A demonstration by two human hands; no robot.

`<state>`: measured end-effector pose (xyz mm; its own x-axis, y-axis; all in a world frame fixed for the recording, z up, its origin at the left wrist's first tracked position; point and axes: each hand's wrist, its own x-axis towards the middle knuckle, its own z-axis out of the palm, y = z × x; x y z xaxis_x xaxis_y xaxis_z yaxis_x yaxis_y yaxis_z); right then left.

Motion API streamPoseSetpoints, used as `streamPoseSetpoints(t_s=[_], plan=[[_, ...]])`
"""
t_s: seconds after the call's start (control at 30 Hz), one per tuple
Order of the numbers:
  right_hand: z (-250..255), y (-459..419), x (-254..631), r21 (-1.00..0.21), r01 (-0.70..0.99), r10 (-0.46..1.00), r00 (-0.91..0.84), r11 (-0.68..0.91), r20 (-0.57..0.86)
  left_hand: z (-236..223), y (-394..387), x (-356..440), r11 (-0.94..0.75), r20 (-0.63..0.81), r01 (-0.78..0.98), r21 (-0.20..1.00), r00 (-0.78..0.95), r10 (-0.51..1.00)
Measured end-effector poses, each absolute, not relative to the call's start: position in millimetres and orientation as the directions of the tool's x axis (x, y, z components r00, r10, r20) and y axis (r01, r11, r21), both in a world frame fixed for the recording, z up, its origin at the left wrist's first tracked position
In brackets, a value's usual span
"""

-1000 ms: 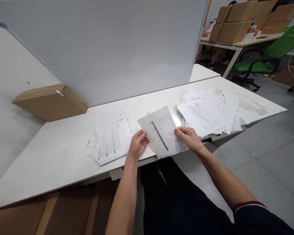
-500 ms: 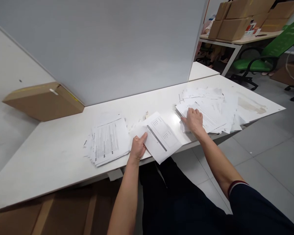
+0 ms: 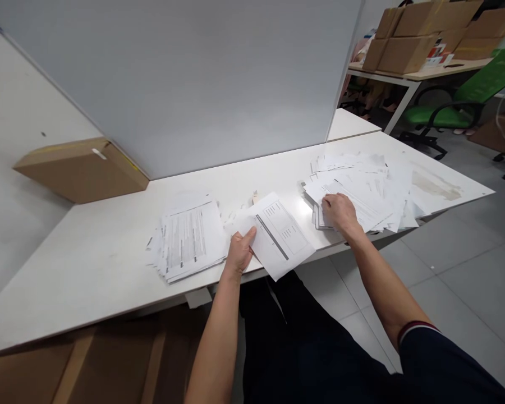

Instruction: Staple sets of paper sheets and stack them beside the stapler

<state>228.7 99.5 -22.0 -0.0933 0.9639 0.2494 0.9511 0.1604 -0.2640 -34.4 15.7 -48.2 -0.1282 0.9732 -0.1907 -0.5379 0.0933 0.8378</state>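
My left hand [image 3: 239, 252] pinches the near left edge of a printed sheet [image 3: 280, 235] with a dark diagonal bar, lying at the front edge of the white table [image 3: 88, 264]. My right hand [image 3: 339, 212] rests palm down on the near left corner of a loose, spread pile of printed papers [image 3: 370, 188] on the right, its fingers curled over the pile's edge. A neater stack of printed papers [image 3: 189, 238] lies just left of my left hand.
A grey partition panel [image 3: 185, 78] stands along the back of the table. A flat cardboard box [image 3: 82, 168] lies at the left. Brown cardboard [image 3: 88, 359] sits under the table. Behind on the right stand a desk with cardboard boxes [image 3: 408, 45] and a green chair [image 3: 454, 106].
My right hand let go of the single sheet and moved right onto the spread pile. My left hand kept its hold, and the sheet settled on the table.
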Motion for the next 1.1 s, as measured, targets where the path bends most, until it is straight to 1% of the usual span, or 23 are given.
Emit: streamPoseSetpoints(t_s=[0.13,0.33,0.5,0.57,0.6,0.63,0.7,0.73,0.77,0.8,0.83,0.87,0.9,0.97,1.03,1.1], plan=[[-21,97,226,-0.164,0.975,0.964,-0.105,0.147,0.243,-47,15,-34,0.088,-0.185,-0.533,0.842,-0.131,0.974],[-27,98,224,-0.168,0.980,0.964,-0.064,0.110,0.260,-48,15,-34,0.087,-0.182,-0.526,0.846,-0.131,0.975],[-27,100,221,-0.100,0.993,0.963,-0.030,0.059,0.266,-49,16,-35,0.090,-0.184,-0.528,0.845,-0.128,0.975],[-17,93,221,-0.080,0.995,0.953,-0.030,0.057,0.302,-50,16,-35,0.096,-0.197,-0.540,0.836,-0.132,0.971],[-9,87,221,-0.086,0.993,0.936,-0.044,0.079,0.349,-50,16,-35,0.099,-0.202,-0.546,0.832,-0.132,0.970],[1,79,221,-0.109,0.986,0.908,-0.067,0.123,0.414,-50,16,-35,0.105,-0.208,-0.552,0.827,-0.128,0.970],[24,59,220,-0.207,0.944,0.813,-0.094,0.256,0.574,-50,16,-35,0.120,-0.221,-0.559,0.821,-0.117,0.968],[36,49,219,-0.281,0.905,0.754,-0.063,0.319,0.654,-50,16,-35,0.125,-0.224,-0.560,0.819,-0.112,0.968],[47,40,217,-0.364,0.855,0.698,0.003,0.370,0.716,-50,16,-35,0.129,-0.226,-0.561,0.818,-0.107,0.968],[55,33,214,-0.447,0.795,0.656,0.083,0.411,0.751,-50,17,-35,0.133,-0.228,-0.562,0.817,-0.101,0.969],[61,29,211,-0.523,0.730,0.636,0.158,0.439,0.755,-51,17,-35,0.139,-0.229,-0.561,0.816,-0.094,0.969],[62,28,206,-0.589,0.667,0.649,0.203,0.457,0.733,-51,17,-36,0.142,-0.230,-0.561,0.816,-0.090,0.969],[58,30,201,-0.643,0.612,0.695,0.201,0.461,0.690,-51,17,-36,0.144,-0.232,-0.560,0.816,-0.088,0.969],[41,43,191,-0.708,0.571,0.827,0.086,0.416,0.556,-52,18,-37,0.150,-0.244,-0.561,0.814,-0.096,0.965],[15,59,180,-0.699,0.639,0.919,-0.032,0.322,0.394,-52,18,-38,0.154,-0.258,-0.576,0.803,-0.104,0.961],[-9,72,170,-0.627,0.740,0.955,-0.070,0.242,0.287,-52,19,-38,0.151,-0.259,-0.599,0.786,-0.098,0.961]])
